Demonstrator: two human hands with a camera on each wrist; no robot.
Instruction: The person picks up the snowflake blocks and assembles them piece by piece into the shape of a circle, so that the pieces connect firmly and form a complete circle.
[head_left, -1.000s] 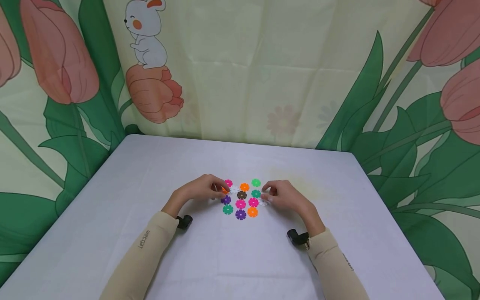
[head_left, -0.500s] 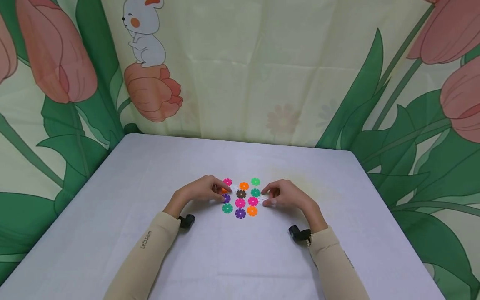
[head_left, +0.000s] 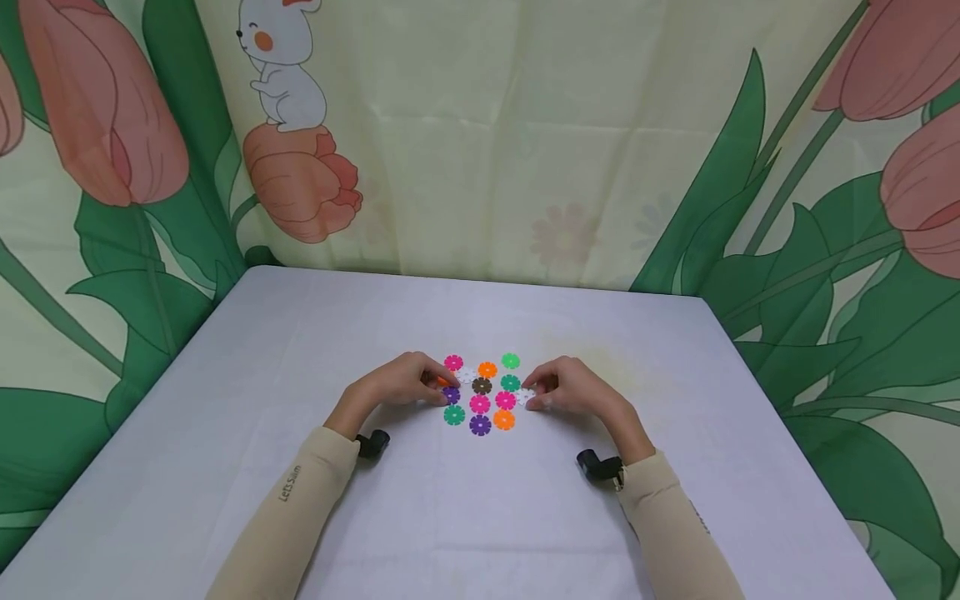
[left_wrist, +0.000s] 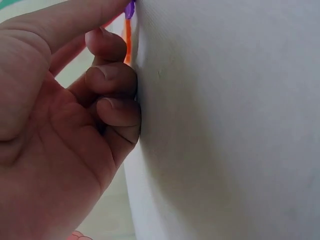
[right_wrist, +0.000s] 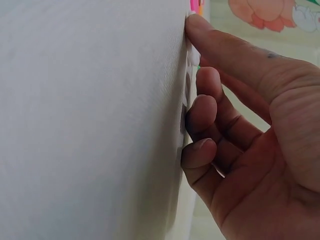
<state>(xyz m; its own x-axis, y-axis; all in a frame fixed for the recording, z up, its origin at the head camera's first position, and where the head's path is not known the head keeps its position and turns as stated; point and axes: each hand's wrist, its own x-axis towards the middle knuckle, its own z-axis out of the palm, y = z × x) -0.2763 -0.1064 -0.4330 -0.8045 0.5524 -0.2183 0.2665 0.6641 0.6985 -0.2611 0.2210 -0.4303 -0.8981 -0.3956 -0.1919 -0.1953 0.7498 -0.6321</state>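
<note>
Flat notched plastic snowflake discs in several colours lie grouped mid-table. At the group's left edge, my left hand [head_left: 410,379] has its thumb and index finger about a purple disc [head_left: 451,395]; the index finger partly covers an orange disc [head_left: 442,382]. My right hand [head_left: 568,387] holds thumb and index finger at a white disc [head_left: 526,397] on the right edge. The other fingers of both hands curl inward in the wrist views. Between the hands lie a brown disc [head_left: 482,386], a pink disc [head_left: 479,404], a teal disc [head_left: 510,382] and another white disc [head_left: 467,375].
A white cloth covers the table [head_left: 465,508]. Behind it hangs a curtain [head_left: 465,150] printed with tulips and a rabbit. Nearest me in the group are a purple disc [head_left: 480,425] and an orange disc [head_left: 504,419].
My left hand's fingertips have shifted slightly towards me, from the orange disc to the purple one. The right hand stays at the white disc, more of which shows. The head view has tilted slightly.
</note>
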